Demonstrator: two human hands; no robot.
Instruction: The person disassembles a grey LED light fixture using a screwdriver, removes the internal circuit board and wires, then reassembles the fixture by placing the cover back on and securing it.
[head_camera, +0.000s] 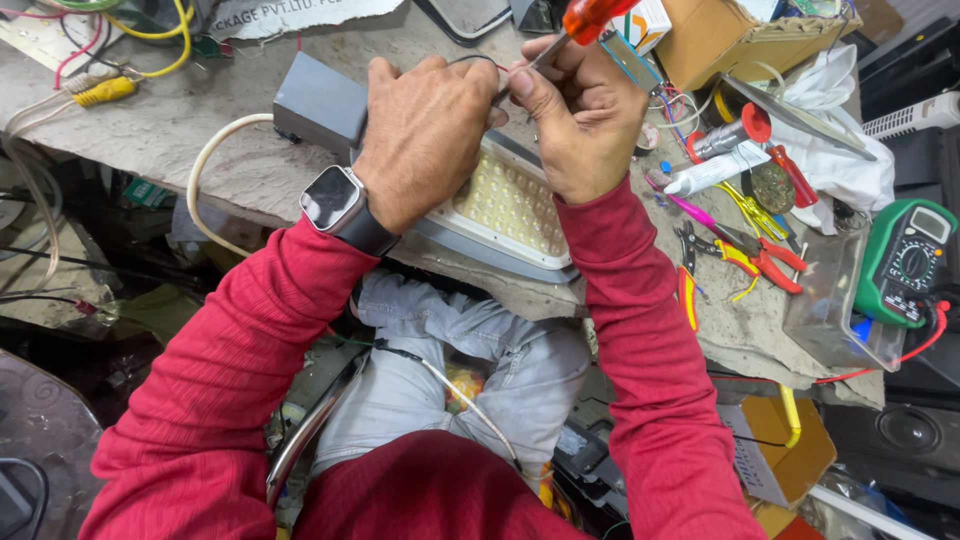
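The left hand (425, 135), with a dark watch (335, 203) on its wrist, is curled over the far end of a flat lamp panel (505, 210) that lies on the grey desk (170, 130), its grid of pale yellow light dots facing up. The left grip is closed, its fingertips pinching a thin dark wire (472, 60) that arches between the two hands. The right hand (580, 115) sits just beside the left, almost touching it, and its grip is clamped on a screwdriver (575, 25) with a clear orange handle; the metal shaft slants down toward the meeting fingertips, though the tip itself is hidden behind the fingers. Both arms wear red sleeves. A grey box (320, 100) stands on the desk touching the left hand's far side, and a cream cable (205, 170) loops from it toward the desk's near edge. To the right of the panel lie red-handled pliers (765, 260), a white tube (715, 172) and a clear plastic tray (835, 310). A green meter (905, 262) sits at the far right, well apart from the hands, with a red lead (925, 340) curling from it. A cardboard box (730, 35) stands beyond the right hand. Yellow wires (150, 35) lie at the desk's far left corner.
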